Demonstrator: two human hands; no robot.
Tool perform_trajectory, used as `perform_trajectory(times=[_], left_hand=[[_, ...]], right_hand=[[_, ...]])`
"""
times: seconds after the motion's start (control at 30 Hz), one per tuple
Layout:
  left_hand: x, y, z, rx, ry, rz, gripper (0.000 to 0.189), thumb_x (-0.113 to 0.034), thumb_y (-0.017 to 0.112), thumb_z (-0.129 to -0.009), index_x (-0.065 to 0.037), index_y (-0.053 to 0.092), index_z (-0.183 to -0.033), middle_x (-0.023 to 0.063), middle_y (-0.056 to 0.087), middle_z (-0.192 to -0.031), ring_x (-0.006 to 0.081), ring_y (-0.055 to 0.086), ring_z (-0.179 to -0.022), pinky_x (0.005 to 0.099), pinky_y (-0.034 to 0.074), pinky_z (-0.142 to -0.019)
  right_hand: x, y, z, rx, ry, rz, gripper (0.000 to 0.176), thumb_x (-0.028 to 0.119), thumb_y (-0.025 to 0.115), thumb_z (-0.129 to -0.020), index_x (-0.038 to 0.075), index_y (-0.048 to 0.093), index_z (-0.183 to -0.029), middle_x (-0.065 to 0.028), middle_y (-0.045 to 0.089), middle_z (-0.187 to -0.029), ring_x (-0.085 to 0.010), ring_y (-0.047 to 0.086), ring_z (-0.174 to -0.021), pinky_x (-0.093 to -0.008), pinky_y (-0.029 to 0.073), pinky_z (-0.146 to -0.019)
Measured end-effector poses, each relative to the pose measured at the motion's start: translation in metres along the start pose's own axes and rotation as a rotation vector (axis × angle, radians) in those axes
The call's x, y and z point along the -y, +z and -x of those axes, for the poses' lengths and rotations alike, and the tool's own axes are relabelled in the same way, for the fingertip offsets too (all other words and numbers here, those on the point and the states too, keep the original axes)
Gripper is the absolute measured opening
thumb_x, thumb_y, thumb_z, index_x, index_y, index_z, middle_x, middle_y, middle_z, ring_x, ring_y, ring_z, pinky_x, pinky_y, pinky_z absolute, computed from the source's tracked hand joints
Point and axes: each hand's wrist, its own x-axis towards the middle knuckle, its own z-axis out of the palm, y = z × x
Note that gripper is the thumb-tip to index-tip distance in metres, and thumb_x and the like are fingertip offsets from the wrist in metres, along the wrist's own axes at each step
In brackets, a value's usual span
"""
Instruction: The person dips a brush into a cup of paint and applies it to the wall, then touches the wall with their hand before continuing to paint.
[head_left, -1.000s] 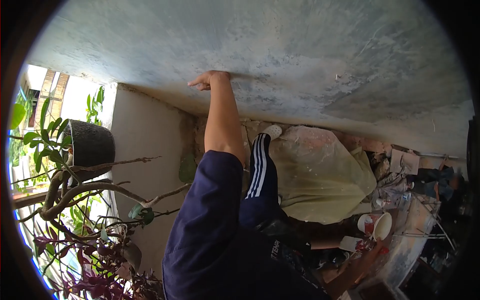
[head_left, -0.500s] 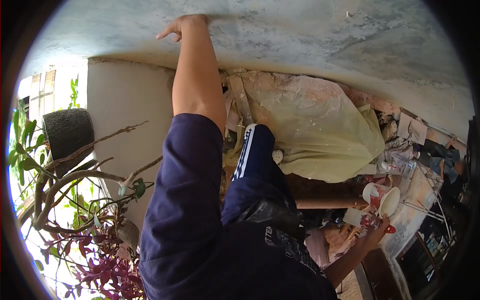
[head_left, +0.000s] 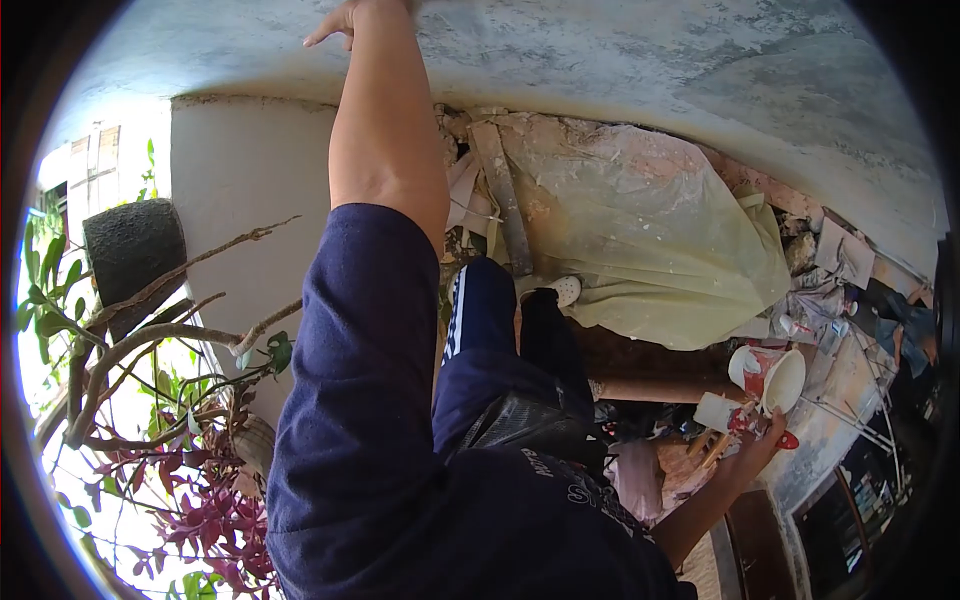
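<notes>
My left hand (head_left: 340,22) is raised to the grey-blue mottled wall (head_left: 560,50) and partly cut off by the top edge. Its visible fingers stretch out leftward, with nothing seen in them. Low on the right, my right hand (head_left: 762,445) holds a white bucket (head_left: 784,382) with red stains by its rim. The same hand grips a red-handled tool with a broad pale head (head_left: 716,412), beside the bucket. The bucket is tilted in the view, its mouth facing right; its contents cannot be made out.
A yellowish sheet (head_left: 650,240) covers a heap beside a board (head_left: 502,195). Bare branches (head_left: 160,335), leafy plants and a dark pot (head_left: 135,262) are at left. A pipe (head_left: 660,390) lies near my legs. Cluttered cloths and metal rods (head_left: 850,425) are at right.
My left hand has moved up and slightly left, partly out of view. The bucket and tool have shifted slightly up and right. More of my lower legs shows as the view has shifted.
</notes>
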Motion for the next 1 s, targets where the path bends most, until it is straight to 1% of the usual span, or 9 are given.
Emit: perform_trajectory(times=[0.03,0.1,0.33,0.43,0.5,0.63,0.83,0.9,1.0], left_hand=[[0.000,-0.002,0.004,-0.019,0.001,0.041,0.060,-0.053,0.054,-0.086,-0.022,0.045,-0.137,-0.0017,0.039,-0.144,0.0276,0.035,-0.133,0.0655,0.025,-0.103],[0.002,-0.005,0.009,-0.062,0.011,0.121,0.056,-0.049,0.055,-0.087,-0.023,0.047,-0.136,-0.0020,0.042,-0.143,0.0282,0.037,-0.132,0.0661,0.026,-0.102],[0.001,-0.007,0.011,-0.054,-0.007,0.127,0.050,-0.043,0.061,-0.086,-0.026,0.052,-0.132,-0.0033,0.049,-0.137,0.0274,0.042,-0.129,0.0674,0.027,-0.101],[0.000,-0.004,-0.013,0.031,0.021,0.059,0.048,-0.042,0.061,-0.086,-0.025,0.054,-0.130,-0.0024,0.051,-0.136,0.0275,0.043,-0.128,0.0673,0.027,-0.101],[-0.002,-0.001,-0.017,-0.024,-0.034,0.096,0.046,-0.042,0.060,-0.086,-0.024,0.056,-0.128,-0.0021,0.050,-0.136,0.0278,0.042,-0.128,0.0667,0.028,-0.101],[-0.004,0.003,-0.008,-0.088,-0.013,0.040,0.046,-0.042,0.060,-0.086,-0.023,0.056,-0.128,-0.0018,0.049,-0.137,0.0283,0.042,-0.128,0.0674,0.028,-0.100],[-0.003,0.000,-0.004,-0.020,-0.015,-0.025,0.049,-0.043,0.059,-0.086,-0.026,0.053,-0.131,0.0022,0.045,-0.140,0.0314,0.040,-0.130,0.0675,0.031,-0.099],[-0.001,0.000,-0.005,-0.005,-0.019,-0.053,0.049,-0.043,0.059,-0.085,-0.027,0.053,-0.131,0.0042,0.044,-0.141,0.0330,0.039,-0.130,0.0677,0.032,-0.098],[-0.005,0.006,-0.008,-0.082,-0.082,-0.101,0.051,-0.045,0.059,-0.084,-0.027,0.052,-0.131,0.0042,0.043,-0.141,0.0330,0.039,-0.131,0.0674,0.032,-0.098]], right_hand=[[0.001,0.002,-0.002,0.004,0.005,0.003,0.042,0.032,0.061,-0.084,0.002,0.052,-0.112,-0.0077,0.054,-0.095,-0.0194,0.057,-0.086,-0.0342,0.049,-0.073],[-0.001,0.005,-0.005,0.025,0.053,-0.035,0.042,0.030,0.062,-0.085,0.001,0.055,-0.115,-0.0092,0.055,-0.110,-0.0189,0.054,-0.096,-0.0356,0.043,-0.085],[-0.002,0.029,-0.007,0.054,0.092,-0.036,0.044,0.030,0.063,-0.084,0.000,0.054,-0.115,-0.0091,0.056,-0.106,-0.0181,0.055,-0.095,-0.0345,0.042,-0.084],[-0.007,0.033,-0.006,0.046,0.054,-0.028,0.043,0.032,0.063,-0.083,0.002,0.053,-0.113,-0.0081,0.054,-0.095,-0.0200,0.057,-0.085,-0.0349,0.047,-0.075],[-0.013,0.028,-0.012,0.095,0.096,-0.085,0.042,0.029,0.063,-0.084,0.002,0.053,-0.113,-0.0084,0.056,-0.104,-0.0185,0.055,-0.095,-0.0348,0.042,-0.086],[-0.011,0.033,-0.002,0.041,0.072,-0.044,0.044,0.031,0.063,-0.083,0.002,0.052,-0.114,-0.0092,0.055,-0.099,-0.0207,0.056,-0.088,-0.0357,0.047,-0.078],[-0.013,0.037,0.009,0.021,0.050,-0.021,0.044,0.031,0.064,-0.082,0.002,0.053,-0.113,-0.0091,0.055,-0.105,-0.0202,0.055,-0.093,-0.0360,0.045,-0.083],[-0.019,0.036,0.008,0.048,0.110,-0.066,0.043,0.027,0.063,-0.085,0.001,0.053,-0.117,-0.0098,0.057,-0.114,-0.0201,0.055,-0.101,-0.0363,0.045,-0.086],[-0.024,0.044,0.014,-0.010,0.098,-0.035,0.045,0.027,0.062,-0.085,0.000,0.052,-0.120,-0.0105,0.057,-0.116,-0.0209,0.056,-0.102,-0.0360,0.045,-0.087]])
